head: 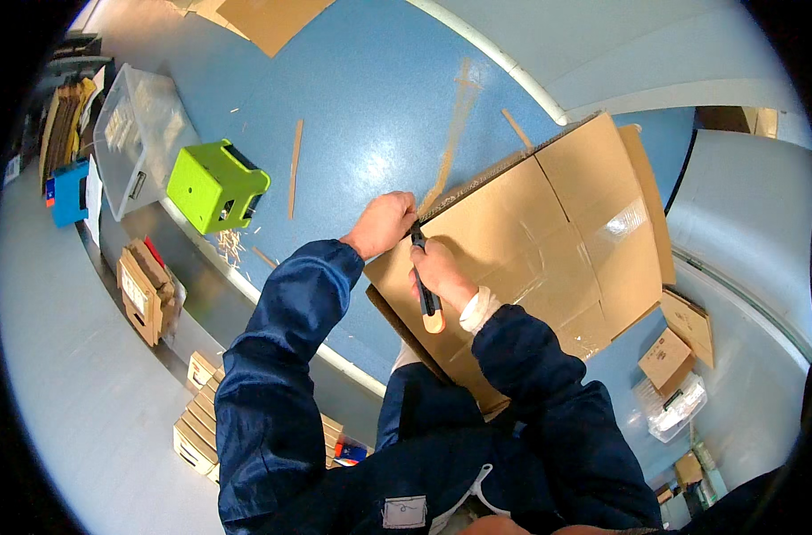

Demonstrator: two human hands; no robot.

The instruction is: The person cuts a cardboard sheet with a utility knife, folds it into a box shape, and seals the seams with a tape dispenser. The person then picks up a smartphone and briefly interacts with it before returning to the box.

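Observation:
A large folded cardboard carton [533, 234], with strips of clear tape on it, lies before me and rests against my legs. My right hand [443, 267] grips a black utility knife [427, 294] with a tan butt end, its front end at the carton's far left edge. At that same edge, the fingers of my left hand [387, 221] are closed on the cardboard, close to the knife's tip. The blade itself is hidden. A narrow brown strip [454, 137] extends away from beside my left fingers; whether they also pinch it is unclear.
Thin cardboard strips [296, 167] and wooden sticks [231, 247] lie on the blue floor. To the left stand a green step stool [209, 190] and a clear plastic bin [158, 120]. Small cartons [667, 361] sit at right, brown boxes [199, 428] at lower left.

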